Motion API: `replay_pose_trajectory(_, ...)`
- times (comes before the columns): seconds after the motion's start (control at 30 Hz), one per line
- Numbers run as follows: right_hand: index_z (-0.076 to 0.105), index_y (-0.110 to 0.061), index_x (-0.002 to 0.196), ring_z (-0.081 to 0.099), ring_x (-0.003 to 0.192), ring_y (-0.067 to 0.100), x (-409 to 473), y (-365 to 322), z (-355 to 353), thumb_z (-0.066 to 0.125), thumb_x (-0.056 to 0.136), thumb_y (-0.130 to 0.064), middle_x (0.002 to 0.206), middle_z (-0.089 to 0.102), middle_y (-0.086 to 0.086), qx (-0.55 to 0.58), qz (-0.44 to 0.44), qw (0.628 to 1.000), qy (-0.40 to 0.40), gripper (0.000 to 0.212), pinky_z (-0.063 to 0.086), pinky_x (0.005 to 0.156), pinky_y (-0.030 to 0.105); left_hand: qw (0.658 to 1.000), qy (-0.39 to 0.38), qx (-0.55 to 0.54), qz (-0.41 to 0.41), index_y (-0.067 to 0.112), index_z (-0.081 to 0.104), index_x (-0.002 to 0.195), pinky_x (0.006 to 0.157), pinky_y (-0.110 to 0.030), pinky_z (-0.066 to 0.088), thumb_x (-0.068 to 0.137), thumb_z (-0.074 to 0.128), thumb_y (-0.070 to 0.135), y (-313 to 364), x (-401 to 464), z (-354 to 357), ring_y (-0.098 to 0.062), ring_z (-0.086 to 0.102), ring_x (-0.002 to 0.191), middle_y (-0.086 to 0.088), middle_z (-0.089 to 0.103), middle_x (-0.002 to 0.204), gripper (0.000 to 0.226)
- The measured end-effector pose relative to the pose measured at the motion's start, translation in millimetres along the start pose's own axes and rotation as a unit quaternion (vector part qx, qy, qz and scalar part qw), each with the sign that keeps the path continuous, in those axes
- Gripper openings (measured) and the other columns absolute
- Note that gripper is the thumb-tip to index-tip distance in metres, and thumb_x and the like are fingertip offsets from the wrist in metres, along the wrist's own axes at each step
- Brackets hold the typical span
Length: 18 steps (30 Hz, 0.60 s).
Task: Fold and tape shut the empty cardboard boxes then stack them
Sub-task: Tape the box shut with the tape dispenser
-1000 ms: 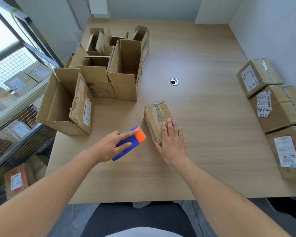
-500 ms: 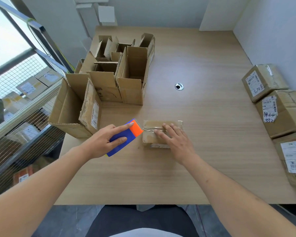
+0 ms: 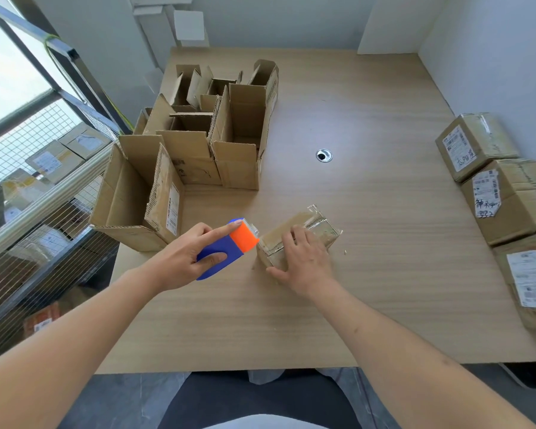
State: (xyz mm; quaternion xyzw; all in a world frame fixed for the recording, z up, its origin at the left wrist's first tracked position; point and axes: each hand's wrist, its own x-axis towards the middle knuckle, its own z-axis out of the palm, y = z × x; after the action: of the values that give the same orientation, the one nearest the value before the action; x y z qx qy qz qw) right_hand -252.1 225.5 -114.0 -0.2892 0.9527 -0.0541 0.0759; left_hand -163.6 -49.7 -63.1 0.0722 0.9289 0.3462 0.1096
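A small closed cardboard box [image 3: 319, 226] with clear tape on it lies slanted on the wooden table [image 3: 369, 212]. My right hand [image 3: 304, 263] grips its near end, fingers over the top and thumb against the near side. My left hand [image 3: 183, 258] holds a blue and orange tape dispenser [image 3: 229, 247], index finger stretched along its top. The dispenser's orange end is right at the box's left end.
Several open empty cardboard boxes [image 3: 205, 144] stand clustered at the table's left. Three taped boxes with labels [image 3: 505, 196] sit in a row along the right edge by the wall. A round cable hole [image 3: 324, 155] is mid-table. A wire-mesh railing [image 3: 37, 187] runs on the left.
My right hand has turned the small box on the table, from lengthwise to crosswise to slanted, and now grips its near end. The tape dispenser has moved up to the box's left end.
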Motion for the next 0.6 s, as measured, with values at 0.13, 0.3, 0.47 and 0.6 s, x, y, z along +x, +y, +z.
replay_pose_trajectory(0.13,0.049,-0.009,0.133,0.033,0.147,0.032,0,2,-3,0.076,0.079,-0.028,0.153,0.043,0.009,0.04,-0.068,0.996,-0.037,0.063,0.022,0.124,0.036,1.0,-0.005,-0.012,0.006,0.06,0.012,0.155,0.087,-0.031,0.05,0.102,0.058,0.033,4,-3,-6,-0.016,0.053,0.098,0.007,0.044,0.116,0.075)
replay_pose_trajectory(0.3,0.037,-0.017,0.147,0.006,0.157,0.015,1,25,-24,0.054,0.081,0.008,0.169,0.014,-0.01,0.061,-0.15,0.977,-0.141,0.073,0.016,0.127,0.034,0.999,-0.022,-0.026,0.009,0.06,0.015,0.155,0.092,-0.04,0.05,0.101,0.062,0.028,7,-6,-11,-0.019,0.054,0.102,0.005,0.047,0.118,0.079)
replay_pose_trajectory(0.47,0.059,-0.026,0.124,0.025,0.152,0.009,3,31,-39,0.063,0.09,-0.015,0.163,0.033,-0.012,0.267,-0.102,0.946,-0.153,0.037,0.022,0.125,0.037,0.998,-0.053,-0.024,0.011,0.06,0.016,0.155,0.091,-0.045,0.051,0.099,0.066,0.023,11,-8,-10,-0.019,0.055,0.104,0.005,0.048,0.12,0.084)
replay_pose_trajectory(0.6,0.068,-0.029,0.123,0.063,0.102,0.003,1,10,-46,0.061,0.101,-0.031,0.115,0.068,-0.016,0.465,0.006,0.876,-0.129,0.023,0.053,0.094,0.03,0.997,-0.068,-0.022,0.018,0.06,0.015,0.155,0.091,-0.042,0.051,0.099,0.066,0.024,20,-5,-8,-0.014,0.055,0.104,0.009,0.047,0.121,0.085)
